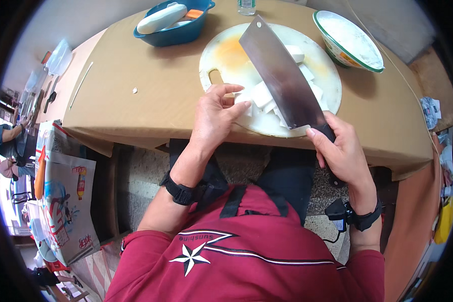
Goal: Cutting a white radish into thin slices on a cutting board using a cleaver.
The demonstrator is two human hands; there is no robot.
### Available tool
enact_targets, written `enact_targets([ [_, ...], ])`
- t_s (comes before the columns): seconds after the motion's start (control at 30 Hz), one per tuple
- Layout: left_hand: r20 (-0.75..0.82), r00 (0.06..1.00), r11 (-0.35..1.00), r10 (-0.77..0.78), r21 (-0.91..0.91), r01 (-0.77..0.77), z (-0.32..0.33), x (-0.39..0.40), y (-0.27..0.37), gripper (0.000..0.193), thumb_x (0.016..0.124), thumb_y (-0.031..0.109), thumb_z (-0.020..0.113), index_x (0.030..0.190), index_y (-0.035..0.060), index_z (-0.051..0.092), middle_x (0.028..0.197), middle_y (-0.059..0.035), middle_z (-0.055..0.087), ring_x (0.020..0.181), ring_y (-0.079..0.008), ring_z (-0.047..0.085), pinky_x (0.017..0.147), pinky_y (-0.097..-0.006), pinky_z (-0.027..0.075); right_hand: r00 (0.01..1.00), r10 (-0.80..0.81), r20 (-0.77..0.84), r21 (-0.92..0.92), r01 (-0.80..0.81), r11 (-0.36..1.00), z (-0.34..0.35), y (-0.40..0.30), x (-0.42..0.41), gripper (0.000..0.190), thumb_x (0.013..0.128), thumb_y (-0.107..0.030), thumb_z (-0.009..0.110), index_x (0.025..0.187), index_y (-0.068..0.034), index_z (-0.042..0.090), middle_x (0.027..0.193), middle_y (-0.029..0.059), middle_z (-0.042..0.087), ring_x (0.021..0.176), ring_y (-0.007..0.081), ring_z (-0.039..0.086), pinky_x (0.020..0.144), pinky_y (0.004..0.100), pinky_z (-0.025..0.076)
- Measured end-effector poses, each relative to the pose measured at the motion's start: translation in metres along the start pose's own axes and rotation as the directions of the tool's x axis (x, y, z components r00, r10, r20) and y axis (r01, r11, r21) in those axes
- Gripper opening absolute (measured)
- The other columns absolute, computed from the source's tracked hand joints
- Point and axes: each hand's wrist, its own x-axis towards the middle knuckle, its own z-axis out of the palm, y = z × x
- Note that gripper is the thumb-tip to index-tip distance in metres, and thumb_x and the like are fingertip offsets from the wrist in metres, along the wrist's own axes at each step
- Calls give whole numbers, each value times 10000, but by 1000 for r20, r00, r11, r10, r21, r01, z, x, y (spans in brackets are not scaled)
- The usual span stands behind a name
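Note:
My right hand [338, 147] grips the dark handle of a broad cleaver [283, 75], its blade raised over a round white cutting board [230, 49] with an oval handle hole. Under and beside the blade lie several cut pieces of a white vegetable [262, 94]; the blade hides part of them. At the board's near left, my left hand [222, 113] has its thumb and fingertips around a white piece [243, 101]. Whether it lifts that piece off the board I cannot tell.
On the brown-covered table [166, 87], a blue plastic basket [173, 36] holds a peeled white radish [162, 19] and an orange piece. A green-rimmed bowl [349, 41] of white contents stands right. A clear bottle [247, 6] is behind the board. People are at far left.

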Motion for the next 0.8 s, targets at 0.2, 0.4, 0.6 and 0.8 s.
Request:
enact_targets([
  [0.2, -11, 999, 986, 37, 163, -35, 3, -4, -6, 237, 865, 34, 732, 1071, -30, 636, 880, -69, 692, 818, -116, 655, 723, -231, 531, 998, 13, 66, -34, -11, 999, 13, -1, -6, 219, 956, -149, 596, 1072, 36, 584, 657, 52, 552, 575, 94, 474, 544, 278, 417],
  [0.4, 20, 985, 974, 170, 150, -171, 11, -21, -1, 236, 835, 5, 742, 1050, -35, 651, 1139, -114, 620, 980, -137, 631, 801, -250, 560, 996, 43, 81, -100, -35, 994, 17, -7, -3, 291, 956, -140, 577, 1181, 44, 571, 672, 87, 564, 578, 134, 485, 568, 305, 430],
  [0.6, 26, 959, 941, 282, 189, -282, 12, -28, -12, 361, 820, -50, 725, 1164, -19, 622, 1289, -129, 533, 1046, -161, 611, 863, -279, 576, 981, 151, 123, 32, -156, 987, 17, -8, -3, 314, 967, -175, 575, 1209, 24, 568, 587, 8, 505, 451, 74, 481, 445, 270, 386],
  [0.8, 22, 994, 992, 108, 56, -109, 10, -24, -18, 493, 844, -58, 712, 1298, 29, 540, 1116, -68, 554, 956, -85, 599, 820, -230, 535, 980, 143, 138, 49, -151, 987, 17, -1, -2, 276, 971, -182, 575, 1153, 26, 573, 594, 11, 508, 458, 78, 494, 443, 266, 388],
])
